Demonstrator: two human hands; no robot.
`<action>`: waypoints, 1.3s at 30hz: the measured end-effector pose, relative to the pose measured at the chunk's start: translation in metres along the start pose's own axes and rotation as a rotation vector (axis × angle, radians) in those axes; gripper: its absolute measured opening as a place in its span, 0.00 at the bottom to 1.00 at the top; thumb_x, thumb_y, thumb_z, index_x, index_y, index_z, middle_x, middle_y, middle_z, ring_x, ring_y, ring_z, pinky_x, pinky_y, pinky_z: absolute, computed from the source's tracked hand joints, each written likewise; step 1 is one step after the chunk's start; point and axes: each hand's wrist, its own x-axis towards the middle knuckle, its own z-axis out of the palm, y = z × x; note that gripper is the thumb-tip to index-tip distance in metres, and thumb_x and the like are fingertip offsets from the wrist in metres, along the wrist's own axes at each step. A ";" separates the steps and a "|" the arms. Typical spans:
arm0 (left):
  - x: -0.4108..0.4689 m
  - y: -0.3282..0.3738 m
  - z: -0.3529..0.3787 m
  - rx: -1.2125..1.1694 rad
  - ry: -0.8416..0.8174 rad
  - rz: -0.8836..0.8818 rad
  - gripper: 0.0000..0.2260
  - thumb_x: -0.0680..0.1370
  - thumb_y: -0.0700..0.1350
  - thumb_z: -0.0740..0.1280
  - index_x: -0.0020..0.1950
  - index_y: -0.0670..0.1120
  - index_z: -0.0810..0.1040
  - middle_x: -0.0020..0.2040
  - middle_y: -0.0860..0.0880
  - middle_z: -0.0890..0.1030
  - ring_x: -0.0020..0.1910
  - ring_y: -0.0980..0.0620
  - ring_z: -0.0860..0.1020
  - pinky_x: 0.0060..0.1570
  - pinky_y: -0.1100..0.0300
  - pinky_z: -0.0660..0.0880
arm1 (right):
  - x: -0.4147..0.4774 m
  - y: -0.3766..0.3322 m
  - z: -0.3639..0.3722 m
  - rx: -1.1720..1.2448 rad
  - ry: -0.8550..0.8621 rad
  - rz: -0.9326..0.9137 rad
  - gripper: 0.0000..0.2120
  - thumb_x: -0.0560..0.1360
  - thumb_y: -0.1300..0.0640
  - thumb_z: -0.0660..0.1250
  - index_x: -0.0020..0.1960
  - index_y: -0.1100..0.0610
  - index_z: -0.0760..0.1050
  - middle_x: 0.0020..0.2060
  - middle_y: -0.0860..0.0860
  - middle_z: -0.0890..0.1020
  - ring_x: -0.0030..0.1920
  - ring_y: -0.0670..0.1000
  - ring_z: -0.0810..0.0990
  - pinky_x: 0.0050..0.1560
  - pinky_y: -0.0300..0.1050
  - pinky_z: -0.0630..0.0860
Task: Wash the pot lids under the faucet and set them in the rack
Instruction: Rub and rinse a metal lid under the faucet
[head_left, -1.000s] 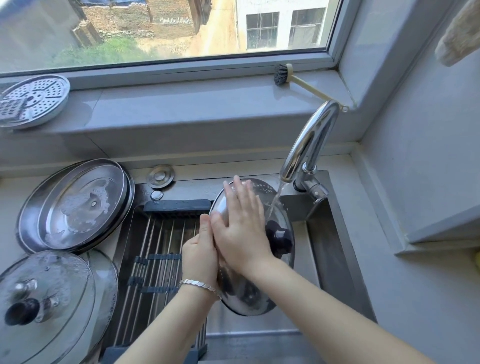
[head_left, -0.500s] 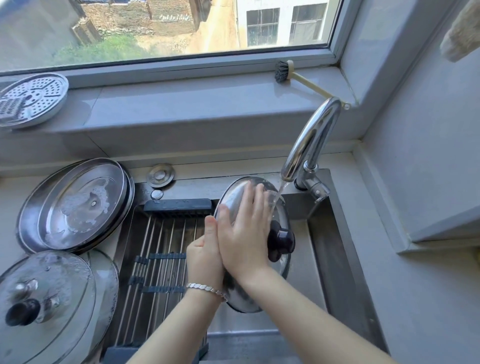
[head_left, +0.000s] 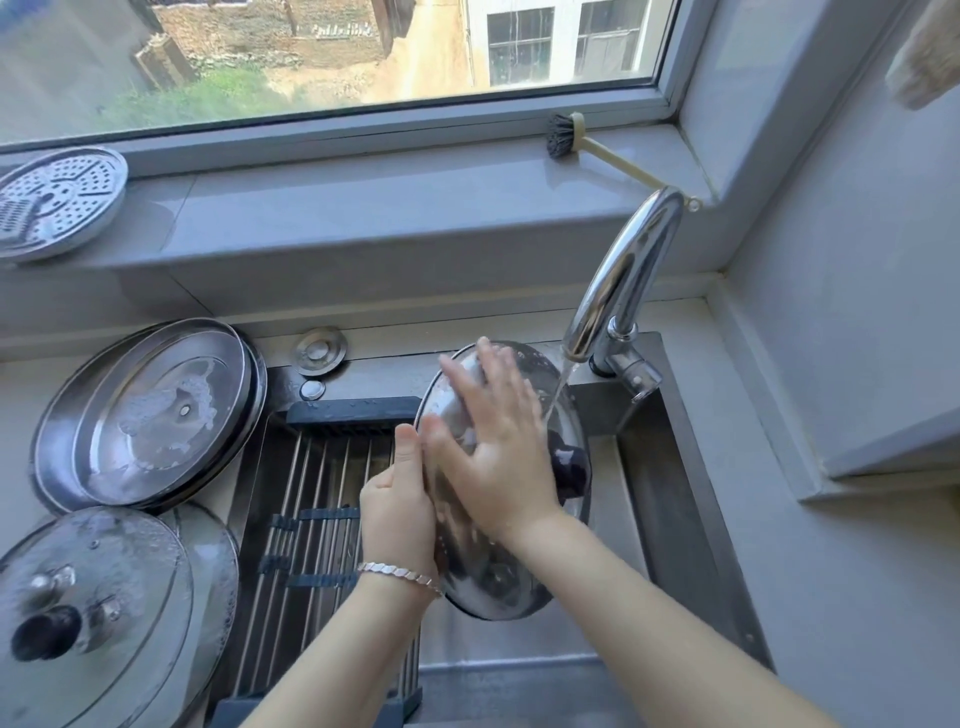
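The steel pot lid (head_left: 488, 577) stands on edge just below the faucet (head_left: 623, 275), and the water stream (head_left: 558, 389) strikes its face. The left hand (head_left: 397, 514) grips the rim on the side away from the faucet. The right hand (head_left: 498, 447), flat with its fingers now spread, has slid up from mid-lid to the top rim. Rinsing likely continues, and the rack (head_left: 311, 493), farther from the faucet, waits.

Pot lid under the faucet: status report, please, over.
Left grip holds rim of pot lid; right grip flat on it. Faucet water striking lid. Nothing between lid and rack.
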 end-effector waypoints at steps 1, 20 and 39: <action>-0.001 -0.001 -0.002 0.028 0.002 0.008 0.23 0.77 0.55 0.60 0.31 0.39 0.73 0.29 0.44 0.75 0.30 0.48 0.72 0.32 0.59 0.69 | 0.010 0.008 -0.005 0.033 -0.011 0.086 0.31 0.72 0.36 0.45 0.73 0.42 0.56 0.76 0.44 0.50 0.75 0.43 0.42 0.74 0.50 0.38; 0.023 0.007 -0.005 -0.238 0.153 -0.197 0.27 0.68 0.68 0.63 0.47 0.45 0.82 0.48 0.43 0.84 0.47 0.44 0.82 0.54 0.49 0.77 | -0.053 0.053 0.014 -0.081 0.111 -0.242 0.26 0.81 0.43 0.44 0.72 0.58 0.60 0.72 0.50 0.63 0.74 0.48 0.59 0.72 0.51 0.57; 0.020 0.015 -0.004 -0.272 0.434 -0.146 0.20 0.72 0.66 0.61 0.40 0.48 0.74 0.39 0.56 0.75 0.45 0.51 0.76 0.54 0.58 0.73 | -0.018 0.048 -0.005 0.054 -0.065 0.348 0.29 0.80 0.45 0.45 0.76 0.57 0.45 0.77 0.50 0.46 0.76 0.45 0.42 0.74 0.40 0.38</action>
